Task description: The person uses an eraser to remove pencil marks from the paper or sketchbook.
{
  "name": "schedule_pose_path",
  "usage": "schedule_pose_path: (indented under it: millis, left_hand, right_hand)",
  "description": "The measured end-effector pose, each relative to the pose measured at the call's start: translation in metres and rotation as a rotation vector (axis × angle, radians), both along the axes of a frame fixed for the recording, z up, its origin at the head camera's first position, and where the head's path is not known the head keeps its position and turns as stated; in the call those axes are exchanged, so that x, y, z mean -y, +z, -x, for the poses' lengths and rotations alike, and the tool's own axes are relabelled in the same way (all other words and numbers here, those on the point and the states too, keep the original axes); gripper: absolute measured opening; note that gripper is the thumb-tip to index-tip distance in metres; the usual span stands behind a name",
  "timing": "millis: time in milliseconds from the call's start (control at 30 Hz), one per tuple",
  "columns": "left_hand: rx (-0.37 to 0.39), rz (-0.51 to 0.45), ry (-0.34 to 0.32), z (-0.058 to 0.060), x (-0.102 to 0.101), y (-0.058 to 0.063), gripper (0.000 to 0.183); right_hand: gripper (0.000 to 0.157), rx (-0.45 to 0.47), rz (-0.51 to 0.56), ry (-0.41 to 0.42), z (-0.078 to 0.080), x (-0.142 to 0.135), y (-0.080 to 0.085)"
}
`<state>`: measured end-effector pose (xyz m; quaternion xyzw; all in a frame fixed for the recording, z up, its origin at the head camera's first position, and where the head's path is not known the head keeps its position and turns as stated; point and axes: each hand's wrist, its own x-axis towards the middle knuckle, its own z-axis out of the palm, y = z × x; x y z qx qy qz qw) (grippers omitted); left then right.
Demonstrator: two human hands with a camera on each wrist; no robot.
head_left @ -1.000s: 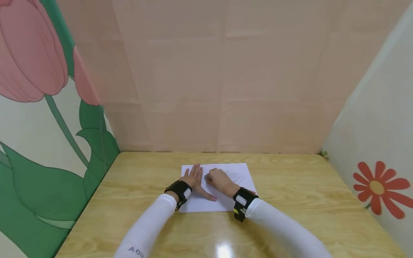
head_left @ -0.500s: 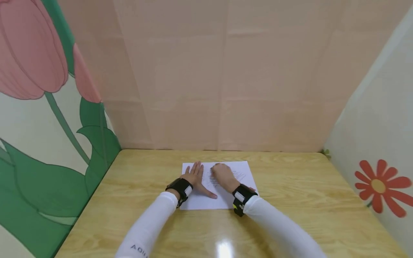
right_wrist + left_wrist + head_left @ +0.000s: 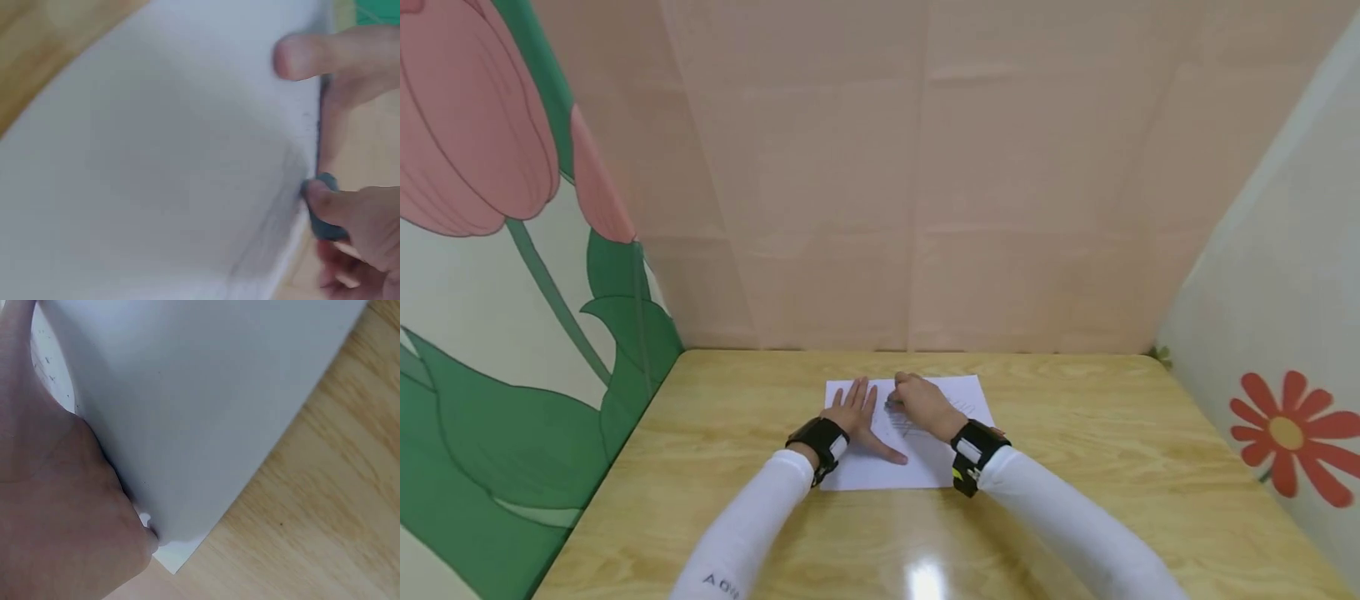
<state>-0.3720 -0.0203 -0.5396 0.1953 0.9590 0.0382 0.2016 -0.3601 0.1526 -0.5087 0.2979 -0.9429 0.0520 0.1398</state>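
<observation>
A white sheet of paper with dark scribbled lines lies on the table. My left hand presses flat on its left side, fingers spread and thumb pointing right. My right hand pinches a small dark blue-grey eraser between thumb and fingers, at the paper's upper middle and just right of the left hand. In the right wrist view, grey lines run across the paper beside the eraser. Dark specks lie on the paper near my left thumb.
The wooden table extends on every side of the paper. Behind its far edge hangs a beige covering. Walls painted with a tulip and a red flower stand left and right.
My right hand, with the eraser, has moved a little right and away from me over the scribbles. The left hand stays pressed in the same place on the paper.
</observation>
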Motion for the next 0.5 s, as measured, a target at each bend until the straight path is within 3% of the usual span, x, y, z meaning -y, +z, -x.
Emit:
schedule_pose_path:
  millis: [133,267,400,500]
  left_hand:
    - [0.003,0.006,-0.006,0.002,-0.001,-0.007,0.148]
    - [0.005,-0.029,-0.019,0.003,-0.002,-0.009,0.146]
    - [-0.011,-0.024,0.0,0.001,0.0,-0.004,0.147]
    - [-0.024,-0.023,0.011,-0.005,0.004,0.002,0.147]
  right_hand:
    - [0.007,-0.078,-0.043,0.074,-0.002,-0.004,0.001]
    - [0.003,-0.113,-0.167,0.169,-0.009,-0.009,0.007]
    - [0.006,-0.214,-0.256,0.134,-0.011,-0.003,0.006]
    - [0.01,-0.236,-0.271,0.122,-0.014,0.002,0.004]
